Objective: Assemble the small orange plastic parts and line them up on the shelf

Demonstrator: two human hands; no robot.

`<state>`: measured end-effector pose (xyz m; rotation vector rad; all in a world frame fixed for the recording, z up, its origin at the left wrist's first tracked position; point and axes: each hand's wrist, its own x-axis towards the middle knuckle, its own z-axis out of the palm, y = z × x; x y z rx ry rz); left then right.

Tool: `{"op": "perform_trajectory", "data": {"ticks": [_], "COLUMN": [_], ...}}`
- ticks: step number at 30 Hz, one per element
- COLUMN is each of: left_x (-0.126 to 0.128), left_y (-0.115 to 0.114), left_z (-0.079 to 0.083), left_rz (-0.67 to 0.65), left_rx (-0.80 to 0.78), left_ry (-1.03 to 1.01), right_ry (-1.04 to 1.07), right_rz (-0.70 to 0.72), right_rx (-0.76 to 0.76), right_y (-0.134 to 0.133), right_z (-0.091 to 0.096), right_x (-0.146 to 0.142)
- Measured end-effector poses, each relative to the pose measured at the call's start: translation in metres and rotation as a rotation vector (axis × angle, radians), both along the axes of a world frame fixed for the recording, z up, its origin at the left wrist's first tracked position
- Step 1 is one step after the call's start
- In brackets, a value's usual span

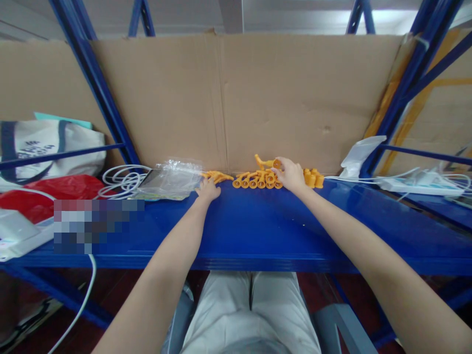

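Note:
My right hand [292,175] is closed on the wide cup end of a yellow pipe-shaped plastic piece [264,162], whose thin bent stem points left. It holds this piece just above a row of similar yellow pieces [253,182], laid with their round open ends facing me. Right of that hand stand several short yellow cylindrical parts [316,179], partly hidden by it. At the left, my left hand [208,190] rests with fingers apart on a small heap of thin yellow branching parts [218,175]. Its fingertips are partly lost among them.
Clear plastic bags [173,179] and a coiled white cable [123,179] lie left on the blue shelf [243,226]. A cardboard sheet [295,98] closes off the back. A white power strip [420,184] sits right; a red bag [62,194] is far left.

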<state>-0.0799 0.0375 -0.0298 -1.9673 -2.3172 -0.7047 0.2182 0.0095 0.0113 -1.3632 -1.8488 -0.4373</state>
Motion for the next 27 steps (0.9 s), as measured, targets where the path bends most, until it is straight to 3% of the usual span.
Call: {"op": "perform_trajectory", "data": {"ticks": [4, 8, 15, 27], "left_x": [0.002, 0.003, 0.002, 0.006], "left_y": [-0.002, -0.002, -0.004, -0.004], "left_z": [0.002, 0.006, 0.007, 0.019], "left_rz": [0.01, 0.019, -0.009, -0.058], "left_rx": [-0.098, -0.066, 0.011, 0.28], "left_ry": [-0.039, -0.045, -0.06, -0.152], "right_ry": [-0.424, -0.581, -0.556, -0.356], "right_rz": [-0.101, -0.16, -0.209, -0.116], "right_rx": [-0.015, -0.057, -0.179, -0.341], "right_y": [-0.008, -0.005, -0.002, -0.002], "right_z": [0.007, 0.007, 0.002, -0.012], "right_x": [-0.023, -0.037, -0.047, -0.055]}}
